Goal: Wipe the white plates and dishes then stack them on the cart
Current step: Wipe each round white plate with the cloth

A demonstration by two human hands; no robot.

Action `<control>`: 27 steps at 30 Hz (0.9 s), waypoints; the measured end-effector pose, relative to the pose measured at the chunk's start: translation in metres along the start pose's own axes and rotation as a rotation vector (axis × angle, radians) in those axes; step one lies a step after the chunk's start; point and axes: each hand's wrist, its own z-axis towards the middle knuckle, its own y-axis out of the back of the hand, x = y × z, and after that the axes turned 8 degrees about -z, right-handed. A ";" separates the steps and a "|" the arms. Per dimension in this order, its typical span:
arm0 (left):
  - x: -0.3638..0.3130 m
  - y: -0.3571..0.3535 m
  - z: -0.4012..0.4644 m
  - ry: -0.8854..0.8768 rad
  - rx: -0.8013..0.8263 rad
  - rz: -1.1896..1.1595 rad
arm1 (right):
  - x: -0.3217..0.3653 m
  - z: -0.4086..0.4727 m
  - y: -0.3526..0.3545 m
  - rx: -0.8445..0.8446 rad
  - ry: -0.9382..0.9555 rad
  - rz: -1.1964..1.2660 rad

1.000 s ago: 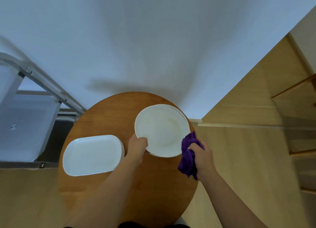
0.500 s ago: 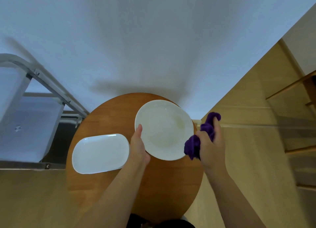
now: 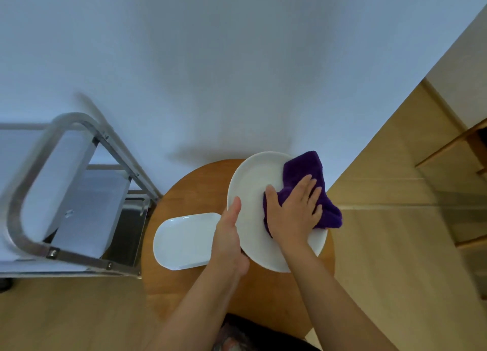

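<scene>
Head view shows the purple cloth (image 3: 311, 190), which 0.5 s ago hung bunched beside the rim, now spread on the face of the round plate (image 3: 253, 192), so wiping of this plate has begun; nothing looks stacked on the cart (image 3: 66, 192) yet. The right hand (image 3: 295, 213) lies flat on the cloth, fingers (image 3: 308, 184) straight and slightly fanned, pressing it down. The left hand (image 3: 229, 234) steadies the plate's left rim, thumb up along the edge; its other fingers are hidden beneath. The plate sits raised and tilted above the round wooden counter (image 3: 184, 192). The oblong dish (image 3: 184, 240) waits on the counter, just left of that hand.
</scene>
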 end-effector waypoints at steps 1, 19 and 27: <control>-0.004 0.001 -0.004 -0.016 0.018 0.038 | 0.004 0.001 0.002 -0.007 0.053 0.041; -0.080 0.027 -0.032 -0.092 0.048 -0.253 | 0.066 -0.084 0.034 0.368 0.774 0.483; -0.094 0.035 -0.040 0.006 0.222 -0.087 | 0.001 -0.061 0.046 0.022 1.056 0.039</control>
